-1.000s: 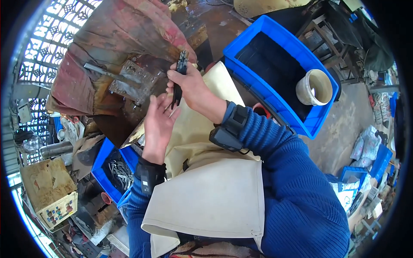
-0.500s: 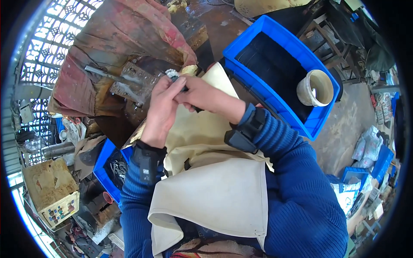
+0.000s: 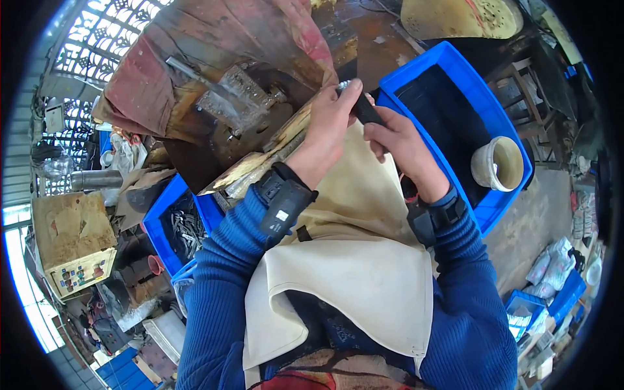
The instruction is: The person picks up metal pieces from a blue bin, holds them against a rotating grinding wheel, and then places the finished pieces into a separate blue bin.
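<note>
- Cream cloth (image 3: 351, 273) draped over the person's lap: smooth, leathery-looking sheet, folded edges, nearest to the viewer. Everything below is placed relative to it.
- Blue ribbed knit sleeves (image 3: 221, 286) run along both sides of the cloth; a black wrist strap (image 3: 284, 198) sits on each forearm.
- At the cloth's far edge both hands meet on one dark cylindrical part (image 3: 365, 110): short, black, matte, with a shiny metal end poking out past the left thumb.
- Left hand (image 3: 328, 127) wraps the part from above, thumb up along it. Right hand (image 3: 400, 146) grips the lower end, fingers curled round. Hands are together, touching, both clamped on the part.
- The part is held in the air just above the cloth's far edge, beside the near corner of the big blue crate.
- Right of the cloth: blue plastic crate (image 3: 481, 97), rectangular, dark inside, with a round cream-coloured tub (image 3: 497, 164) in it, open top.
- Left of the cloth: smaller blue bin (image 3: 170, 227) holding dark metal pieces.
- Beyond the cloth: rusty workbench (image 3: 214, 78), stained reddish brown, with a grey metal fixture (image 3: 237, 97) bolted on, rough and worn.
</note>
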`<control>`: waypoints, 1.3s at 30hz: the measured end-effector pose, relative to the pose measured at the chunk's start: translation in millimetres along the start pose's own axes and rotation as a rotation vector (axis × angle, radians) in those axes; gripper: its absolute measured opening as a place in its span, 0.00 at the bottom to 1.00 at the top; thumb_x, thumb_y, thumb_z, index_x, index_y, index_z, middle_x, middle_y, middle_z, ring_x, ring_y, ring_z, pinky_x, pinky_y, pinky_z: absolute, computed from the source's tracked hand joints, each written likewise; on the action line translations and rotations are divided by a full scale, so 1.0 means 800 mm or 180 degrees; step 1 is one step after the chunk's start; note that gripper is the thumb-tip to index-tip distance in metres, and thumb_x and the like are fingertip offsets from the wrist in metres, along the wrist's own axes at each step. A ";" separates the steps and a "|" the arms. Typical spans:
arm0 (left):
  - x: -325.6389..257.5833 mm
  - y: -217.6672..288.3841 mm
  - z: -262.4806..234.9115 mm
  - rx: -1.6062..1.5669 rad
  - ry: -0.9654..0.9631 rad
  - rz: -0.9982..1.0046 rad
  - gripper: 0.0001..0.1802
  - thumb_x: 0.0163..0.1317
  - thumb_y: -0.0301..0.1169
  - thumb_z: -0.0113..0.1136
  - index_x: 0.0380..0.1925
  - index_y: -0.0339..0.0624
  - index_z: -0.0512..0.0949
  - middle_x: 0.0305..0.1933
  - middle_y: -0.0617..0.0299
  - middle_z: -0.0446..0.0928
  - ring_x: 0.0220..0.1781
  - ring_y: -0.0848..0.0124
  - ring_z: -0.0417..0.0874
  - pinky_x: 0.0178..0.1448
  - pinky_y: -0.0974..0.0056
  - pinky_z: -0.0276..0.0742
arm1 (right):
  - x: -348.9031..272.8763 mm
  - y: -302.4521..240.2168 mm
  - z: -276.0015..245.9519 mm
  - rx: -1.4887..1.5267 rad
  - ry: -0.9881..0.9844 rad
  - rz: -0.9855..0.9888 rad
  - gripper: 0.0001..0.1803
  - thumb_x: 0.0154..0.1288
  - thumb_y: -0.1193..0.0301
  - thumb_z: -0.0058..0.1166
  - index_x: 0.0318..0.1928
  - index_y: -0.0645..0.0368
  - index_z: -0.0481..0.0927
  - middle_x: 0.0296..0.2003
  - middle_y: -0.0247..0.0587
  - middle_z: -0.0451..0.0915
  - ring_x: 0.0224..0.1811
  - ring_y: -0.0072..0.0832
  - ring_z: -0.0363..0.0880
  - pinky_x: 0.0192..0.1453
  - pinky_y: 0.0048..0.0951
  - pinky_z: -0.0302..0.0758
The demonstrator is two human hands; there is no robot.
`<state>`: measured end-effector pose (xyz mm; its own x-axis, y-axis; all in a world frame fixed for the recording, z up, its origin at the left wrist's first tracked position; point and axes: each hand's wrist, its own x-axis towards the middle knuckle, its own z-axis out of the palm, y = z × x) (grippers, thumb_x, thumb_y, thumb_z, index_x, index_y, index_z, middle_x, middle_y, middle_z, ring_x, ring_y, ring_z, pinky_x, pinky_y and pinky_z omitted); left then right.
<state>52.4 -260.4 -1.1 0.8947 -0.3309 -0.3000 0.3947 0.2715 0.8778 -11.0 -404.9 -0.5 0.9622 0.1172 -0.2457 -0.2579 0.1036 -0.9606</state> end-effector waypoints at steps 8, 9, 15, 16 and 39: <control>-0.003 0.023 -0.039 0.0038 -0.0350 -0.0455 0.25 0.68 0.46 0.51 0.55 0.37 0.71 0.54 0.51 0.77 0.56 0.64 0.78 0.60 0.63 0.69 | -0.034 0.007 -0.116 0.0719 0.0464 0.0253 0.11 0.64 0.74 0.51 0.46 0.62 0.75 0.24 0.26 0.70 0.20 0.13 0.63 0.22 0.17 0.61; -0.004 0.020 -0.039 0.0139 -0.0531 -0.0460 0.27 0.68 0.48 0.52 0.56 0.38 0.70 0.55 0.51 0.76 0.56 0.64 0.78 0.61 0.64 0.68 | -0.038 0.009 -0.122 0.0734 0.0528 0.0196 0.11 0.64 0.74 0.51 0.46 0.62 0.75 0.24 0.26 0.70 0.20 0.13 0.63 0.22 0.17 0.61; 0.000 -0.016 0.010 0.0489 -0.0820 -0.0746 0.23 0.67 0.44 0.54 0.52 0.37 0.73 0.50 0.55 0.78 0.50 0.66 0.79 0.57 0.61 0.71 | -0.043 0.012 -0.090 0.0544 0.0390 0.0178 0.12 0.64 0.74 0.52 0.47 0.63 0.74 0.25 0.27 0.70 0.22 0.13 0.64 0.23 0.17 0.61; 0.002 -0.027 0.016 0.0498 -0.0861 -0.0740 0.21 0.67 0.42 0.55 0.51 0.37 0.73 0.48 0.55 0.78 0.49 0.67 0.79 0.56 0.61 0.72 | -0.042 0.010 -0.073 0.0246 0.0249 0.0184 0.12 0.64 0.74 0.52 0.48 0.63 0.74 0.25 0.28 0.71 0.22 0.13 0.66 0.24 0.17 0.61; -0.010 -0.039 0.027 -0.1165 -0.1013 -0.0571 0.12 0.69 0.28 0.51 0.49 0.35 0.73 0.48 0.54 0.79 0.49 0.65 0.80 0.56 0.60 0.76 | -0.044 0.028 -0.040 0.0397 -0.0006 0.0423 0.10 0.69 0.68 0.50 0.46 0.59 0.72 0.30 0.31 0.75 0.24 0.12 0.68 0.23 0.13 0.61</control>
<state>28.1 -285.4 -18.2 0.7208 -0.6444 -0.2552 0.6343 0.4649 0.6176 -47.9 -438.8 -17.5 0.9188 0.1398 -0.3691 -0.3918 0.2088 -0.8961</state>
